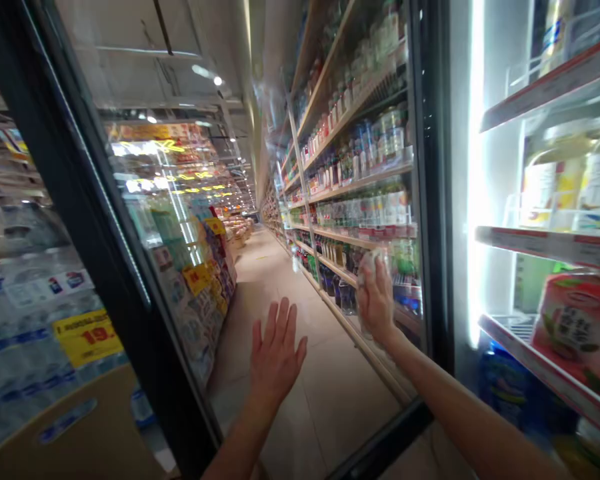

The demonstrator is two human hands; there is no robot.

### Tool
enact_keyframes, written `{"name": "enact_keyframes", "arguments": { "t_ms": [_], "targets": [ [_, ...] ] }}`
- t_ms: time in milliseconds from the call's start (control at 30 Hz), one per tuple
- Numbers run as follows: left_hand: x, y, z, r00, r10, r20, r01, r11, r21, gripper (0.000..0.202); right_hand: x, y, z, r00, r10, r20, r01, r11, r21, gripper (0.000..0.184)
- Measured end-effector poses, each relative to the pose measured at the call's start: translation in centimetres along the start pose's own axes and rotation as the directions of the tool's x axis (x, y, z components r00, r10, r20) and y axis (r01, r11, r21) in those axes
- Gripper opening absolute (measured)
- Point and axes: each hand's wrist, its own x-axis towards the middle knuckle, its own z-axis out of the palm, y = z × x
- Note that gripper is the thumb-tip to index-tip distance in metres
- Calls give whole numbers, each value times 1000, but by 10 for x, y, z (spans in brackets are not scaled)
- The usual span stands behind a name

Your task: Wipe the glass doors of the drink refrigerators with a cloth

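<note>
I face the open glass door (190, 100) of a store fridge, with the aisle showing through it. My left hand (275, 353) lies flat against the glass, fingers stretched out and together, holding nothing. My right hand (377, 303) is higher and further right, near the door's black right edge (433, 200). Its fingers press a pale crumpled cloth (373, 263) onto the glass.
Lit fridge shelves (545, 243) on the right hold bottles and a pink carton (575, 327). Through the glass, a long tiled aisle (280, 280) runs between drink shelves (360, 180) and stacked goods with yellow price tags (87, 337).
</note>
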Motion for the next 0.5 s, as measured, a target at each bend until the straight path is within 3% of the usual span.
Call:
{"name": "enact_keyframes", "arguments": {
  "t_ms": [67, 133, 167, 233, 300, 367, 433, 500],
  "targets": [
    [0, 0, 1, 1000, -11, -6, 11, 1000, -4, 68, -9, -7, -4, 953, -256, 165, 249, 967, 60, 61],
    [0, 0, 1, 1000, -17, -10, 17, 1000, -2, 69, -14, -11, -7, 899, -375, 227, 361, 927, 103, 60],
    [0, 0, 1, 1000, -15, -12, 15, 1000, 0, 69, -15, -11, -7, 918, -341, 205, 329, 940, 89, 60],
    [1, 0, 1, 1000, -8, -14, 8, 1000, 5, 68, -12, -10, -4, 987, -138, 79, 136, 990, 30, 60],
    [1, 0, 0, 1000, 2, -16, -2, 1000, 5, 69, -11, -12, -1, 999, 26, -24, -26, 1000, 10, 62],
    [1, 1, 0, 1000, -1, -19, 1, 1000, 5, 69, -16, -14, 0, 999, -44, 17, 44, 999, 33, 64],
    [0, 1, 0, 1000, -6, -23, 6, 1000, 5, 69, -22, -9, -2, 959, -245, 145, 236, 969, 77, 65],
    [0, 1, 0, 1000, -7, -29, 7, 1000, -2, 68, -25, 8, -4, 942, -280, 185, 273, 960, 62, 64]
  ]
}}
